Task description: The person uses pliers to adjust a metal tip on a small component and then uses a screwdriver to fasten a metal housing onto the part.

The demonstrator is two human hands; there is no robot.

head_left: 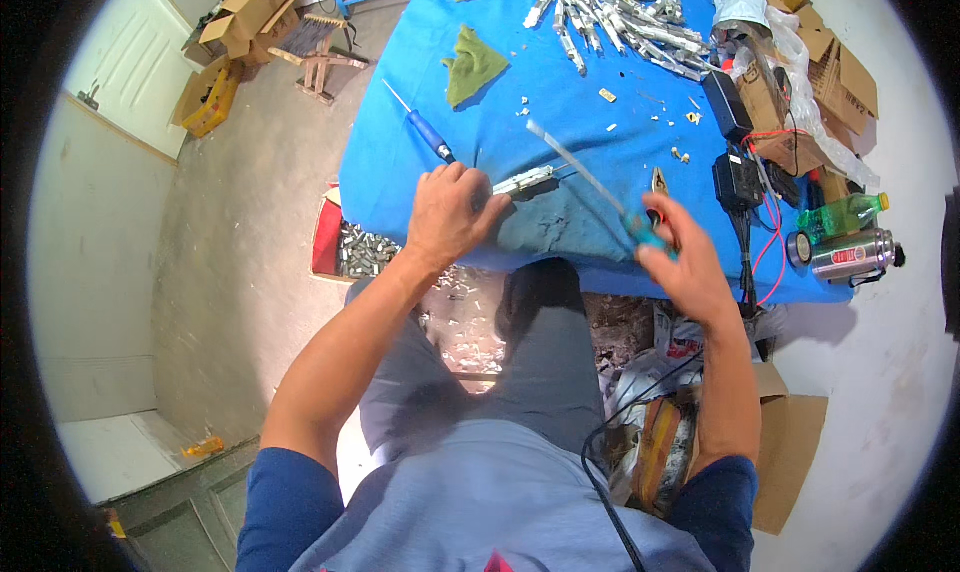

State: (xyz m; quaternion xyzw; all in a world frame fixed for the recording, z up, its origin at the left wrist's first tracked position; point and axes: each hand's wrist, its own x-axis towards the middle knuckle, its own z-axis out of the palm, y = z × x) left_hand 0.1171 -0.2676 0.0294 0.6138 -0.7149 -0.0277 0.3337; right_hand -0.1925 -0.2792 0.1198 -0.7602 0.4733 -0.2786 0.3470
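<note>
My left hand [447, 212] is closed at the table's near edge, fingers round the end of a slim white-and-silver strip [524, 181]. The strip lies on a dark, worn patch of the blue cloth [390, 197]. In my right hand [688, 262] is a screwdriver with a teal handle [640, 227]; its long shaft slants up and left, over the cloth beyond the strip. Pliers [658, 181] lie just beyond my right hand, partly hidden by it. Past my left hand rests another screwdriver, with a blue handle [430, 135].
Many similar strips [625, 17] are heaped at the far side, near green rags [474, 69]. Black power adapters [738, 179] with cables, a green bottle [845, 217] and a steel flask [850, 255] line the right edge. Small metal cylinders [366, 252] fill a red-sided box.
</note>
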